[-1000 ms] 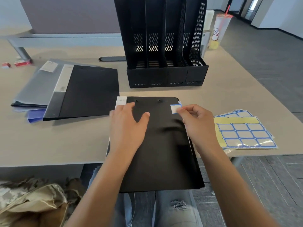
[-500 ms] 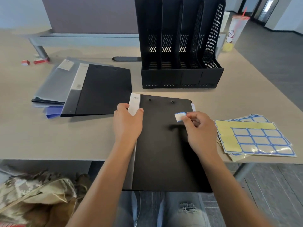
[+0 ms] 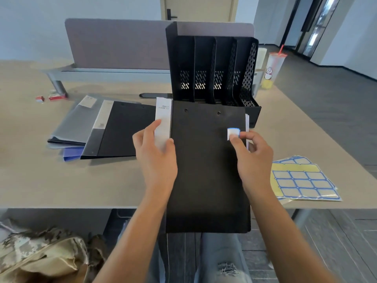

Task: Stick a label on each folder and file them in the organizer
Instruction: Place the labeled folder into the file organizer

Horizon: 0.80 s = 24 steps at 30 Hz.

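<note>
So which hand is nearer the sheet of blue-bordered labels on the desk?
Right. The right hand, pinching a label over the black folder, is just left of the label sheet; the left hand holds the folder's far edge.

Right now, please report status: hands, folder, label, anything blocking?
Left hand grips black folder at spine. Right hand pinches blue-edged label at folder's right edge. Organizer slots look empty, nothing blocking.
</note>
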### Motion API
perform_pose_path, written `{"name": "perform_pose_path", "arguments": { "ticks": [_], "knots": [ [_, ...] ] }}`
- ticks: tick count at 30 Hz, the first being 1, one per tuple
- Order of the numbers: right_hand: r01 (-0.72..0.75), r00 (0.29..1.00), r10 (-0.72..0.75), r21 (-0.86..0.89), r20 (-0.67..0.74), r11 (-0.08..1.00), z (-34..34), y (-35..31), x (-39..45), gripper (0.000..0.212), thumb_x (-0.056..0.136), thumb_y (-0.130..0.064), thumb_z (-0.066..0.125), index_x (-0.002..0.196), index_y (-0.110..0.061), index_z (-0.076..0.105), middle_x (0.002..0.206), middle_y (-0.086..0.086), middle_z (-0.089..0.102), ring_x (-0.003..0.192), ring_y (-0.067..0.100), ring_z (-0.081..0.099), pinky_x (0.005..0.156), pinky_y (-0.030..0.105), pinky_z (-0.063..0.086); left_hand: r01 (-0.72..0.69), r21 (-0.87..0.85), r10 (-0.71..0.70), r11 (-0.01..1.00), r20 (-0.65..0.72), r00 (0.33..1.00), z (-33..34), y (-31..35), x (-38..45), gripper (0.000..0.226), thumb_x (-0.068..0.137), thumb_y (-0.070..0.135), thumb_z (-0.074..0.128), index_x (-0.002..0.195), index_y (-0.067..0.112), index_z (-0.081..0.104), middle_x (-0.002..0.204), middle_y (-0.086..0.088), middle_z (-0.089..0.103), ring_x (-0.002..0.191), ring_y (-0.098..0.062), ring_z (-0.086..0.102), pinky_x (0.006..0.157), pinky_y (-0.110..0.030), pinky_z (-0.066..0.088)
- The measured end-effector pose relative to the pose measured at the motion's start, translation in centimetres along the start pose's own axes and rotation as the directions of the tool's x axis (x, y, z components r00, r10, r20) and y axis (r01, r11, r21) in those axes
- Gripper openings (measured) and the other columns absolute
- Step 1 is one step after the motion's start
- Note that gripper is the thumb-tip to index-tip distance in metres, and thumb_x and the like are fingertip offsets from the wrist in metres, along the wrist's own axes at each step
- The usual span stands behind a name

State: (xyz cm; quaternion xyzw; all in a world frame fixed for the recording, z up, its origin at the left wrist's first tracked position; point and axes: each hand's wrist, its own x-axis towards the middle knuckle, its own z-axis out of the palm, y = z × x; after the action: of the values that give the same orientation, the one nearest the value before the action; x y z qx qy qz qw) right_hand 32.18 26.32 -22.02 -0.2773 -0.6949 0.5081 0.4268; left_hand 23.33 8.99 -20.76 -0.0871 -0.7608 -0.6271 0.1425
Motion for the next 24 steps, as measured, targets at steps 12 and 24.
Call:
{"name": "perform_pose_path", "arguments": {
  "ticks": [12,24],
  "knots": [
    [0.223,0.973,-0.207,0.182,-0.106,0.957,0.1,-8.0,3.2,0.011,0.092,-0.026,0.077,0.088,-0.022,0.068,0.070,-0.023,0.056,0.068,0.003,0.048,0.069,0.019,0.038,-0.244,-0.033,0.240,0.969,-0.107,0.965,-1.3,5.5,1.9,0.062,0.091,0.021,0.075,0.142,0.037,0.045,0.134,0.008,0.040,0.118,-0.006,0.049,0.103,-0.025,0.042],
    [0.280,0.958,-0.253,0.242,-0.137,0.929,0.4,-8.9,2.9,0.012,0.094,-0.021,0.077,0.088,-0.019,0.067,0.075,-0.021,0.059,0.074,0.003,0.052,0.073,0.019,0.042,-0.619,0.193,0.643,0.761,-0.100,0.759,-0.1,11.4,1.8,0.068,0.092,0.019,0.068,0.154,0.015,0.041,0.168,-0.010,0.019,0.158,-0.028,0.006,0.124,-0.059,0.015]
  ]
}}
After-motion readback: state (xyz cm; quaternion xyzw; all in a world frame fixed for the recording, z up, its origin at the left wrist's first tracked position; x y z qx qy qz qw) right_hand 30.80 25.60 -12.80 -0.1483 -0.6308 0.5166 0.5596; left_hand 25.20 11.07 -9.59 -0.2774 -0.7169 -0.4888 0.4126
